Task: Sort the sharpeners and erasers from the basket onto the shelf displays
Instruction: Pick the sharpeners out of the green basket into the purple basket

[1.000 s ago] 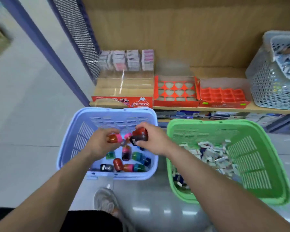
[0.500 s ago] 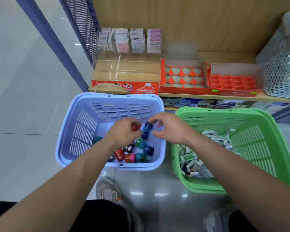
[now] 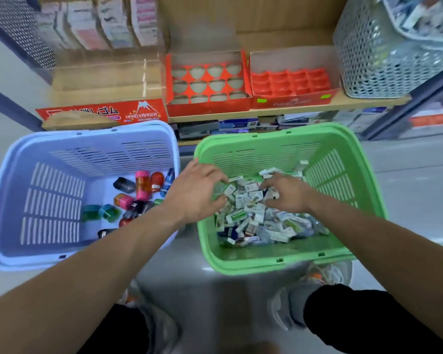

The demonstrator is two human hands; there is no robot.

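Two baskets stand on the floor below the shelf. The blue basket (image 3: 87,135) on the left holds several coloured sharpeners (image 3: 142,185). A pile of small wrapped erasers (image 3: 253,215) fills the green basket (image 3: 279,131) on the right. Both my hands are inside the green basket. My left hand (image 3: 197,192) curls its fingers and thumb round erasers at the pile's left edge. My right hand (image 3: 285,194) digs curled fingers into the top of the pile. On the shelf sit a red tray with round holes (image 3: 207,108), a red tray with square cells (image 3: 289,102) and a "Hard Eraser" box (image 3: 102,113).
A grey mesh basket (image 3: 368,60) with packets stands at the shelf's right end. Stacked packets (image 3: 100,24) line the back left behind a clear display case (image 3: 108,75). A lower shelf holds flat boxes (image 3: 235,123). My shoes (image 3: 325,274) are just below the baskets.
Both hands left the blue basket, letting go of the sharpeners, and moved right into the green basket onto the erasers. The view has shifted closer to the shelf.
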